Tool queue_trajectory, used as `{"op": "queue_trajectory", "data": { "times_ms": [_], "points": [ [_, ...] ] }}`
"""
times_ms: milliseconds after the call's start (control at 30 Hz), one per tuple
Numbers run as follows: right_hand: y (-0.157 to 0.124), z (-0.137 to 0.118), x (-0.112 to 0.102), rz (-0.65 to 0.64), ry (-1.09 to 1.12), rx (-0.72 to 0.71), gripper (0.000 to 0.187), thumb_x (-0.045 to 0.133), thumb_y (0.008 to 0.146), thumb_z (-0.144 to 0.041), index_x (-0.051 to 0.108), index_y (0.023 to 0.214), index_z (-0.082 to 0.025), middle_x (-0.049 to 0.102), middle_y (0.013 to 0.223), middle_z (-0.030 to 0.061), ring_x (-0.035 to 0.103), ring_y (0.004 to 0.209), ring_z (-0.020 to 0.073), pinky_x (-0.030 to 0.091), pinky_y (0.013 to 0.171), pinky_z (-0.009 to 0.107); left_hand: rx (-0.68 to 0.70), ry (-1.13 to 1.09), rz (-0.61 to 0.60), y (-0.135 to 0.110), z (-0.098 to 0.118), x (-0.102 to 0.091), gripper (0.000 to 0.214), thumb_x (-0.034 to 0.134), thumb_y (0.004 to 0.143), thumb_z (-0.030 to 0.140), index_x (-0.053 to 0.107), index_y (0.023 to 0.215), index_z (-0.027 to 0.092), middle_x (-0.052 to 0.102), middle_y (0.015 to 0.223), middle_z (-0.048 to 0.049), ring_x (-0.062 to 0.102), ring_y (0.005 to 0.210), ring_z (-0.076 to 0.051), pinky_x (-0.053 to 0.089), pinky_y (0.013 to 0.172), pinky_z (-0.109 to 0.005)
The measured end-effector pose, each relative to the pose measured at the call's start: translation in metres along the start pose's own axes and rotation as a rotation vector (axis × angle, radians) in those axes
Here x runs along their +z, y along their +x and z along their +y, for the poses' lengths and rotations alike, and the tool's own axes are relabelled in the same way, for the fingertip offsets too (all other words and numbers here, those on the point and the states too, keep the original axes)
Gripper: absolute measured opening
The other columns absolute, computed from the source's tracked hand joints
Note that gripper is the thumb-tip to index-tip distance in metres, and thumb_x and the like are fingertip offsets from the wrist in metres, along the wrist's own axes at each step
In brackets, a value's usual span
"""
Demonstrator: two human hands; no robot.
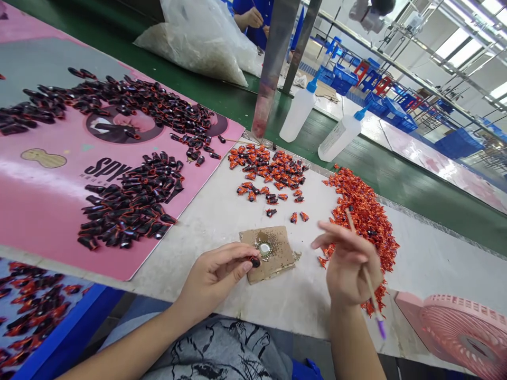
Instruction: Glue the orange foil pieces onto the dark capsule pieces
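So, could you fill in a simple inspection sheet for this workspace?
Surface: pale worktop, pink mat at the left.
Job's things: cardboard pad bearing a small round dish; orange heap at the right; dark pieces with orange edges heaped on the mat.
Clutter: pink fan at the right; two bottles and a plastic bag at the back.
Grippers: bare hands; left hand pinches a dark piece; right hand, raised, holds a thin stick.
Cables: nothing seen on the worktop.
Surroundings: another person's hand beyond; blue crates farther back.
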State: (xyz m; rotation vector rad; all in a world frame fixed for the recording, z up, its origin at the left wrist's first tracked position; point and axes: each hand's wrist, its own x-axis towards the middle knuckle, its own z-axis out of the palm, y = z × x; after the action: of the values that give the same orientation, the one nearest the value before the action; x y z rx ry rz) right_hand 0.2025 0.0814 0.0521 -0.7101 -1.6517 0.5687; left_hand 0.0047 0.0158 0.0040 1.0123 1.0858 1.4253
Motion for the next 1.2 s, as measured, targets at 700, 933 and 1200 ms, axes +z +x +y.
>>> {"op": "queue_trajectory", "data": {
  "times_ms": [700, 933, 1200],
  "points": [
    [0.019, 0.06, -0.063, -0.443, -0.908, 0.409, 0.02, 0.055, 0.071, -0.001, 0.063, 0.068, -0.019, 0.066, 0.073, 0.0047, 0.057, 0.069, 0.0194, 0.04, 0.069, 0.03, -0.023, 0.015, -0.024, -0.008, -0.004, -0.006, 0.013, 0.079, 0.077, 0.035, 0.081, 0.087, 0.027, 0.079, 0.094, -0.0058, 0.075, 0.084, -0.023, 0.065, 0.073, -0.028],
    [0.022, 0.054, -0.068, -0.214, -0.641, 0.449, 0.01, 0.056, 0.074, -0.019, 0.066, 0.075, -0.018, 0.067, 0.071, 0.0032, 0.058, 0.061, 0.0168, 0.045, 0.062, 0.029, -0.025, -0.061, -0.005, -0.005, -0.003, -0.002, 0.015, 0.082, 0.073, 0.032, 0.081, 0.084, 0.021, 0.079, 0.085, -0.0066, 0.074, 0.071, -0.019, 0.064, 0.064, -0.024],
    [0.027, 0.04, -0.063, -0.001, -0.258, 0.497, 0.011, 0.071, 0.074, -0.029, 0.068, 0.08, -0.02, 0.073, 0.084, 0.0055, 0.068, 0.076, 0.0185, 0.053, 0.065, 0.029, -0.01, -0.117, 0.024, -0.004, -0.004, -0.001, 0.012, 0.083, 0.071, 0.025, 0.081, 0.082, 0.02, 0.078, 0.085, -0.0066, 0.073, 0.075, -0.019, 0.063, 0.063, -0.024]
  ]
}}
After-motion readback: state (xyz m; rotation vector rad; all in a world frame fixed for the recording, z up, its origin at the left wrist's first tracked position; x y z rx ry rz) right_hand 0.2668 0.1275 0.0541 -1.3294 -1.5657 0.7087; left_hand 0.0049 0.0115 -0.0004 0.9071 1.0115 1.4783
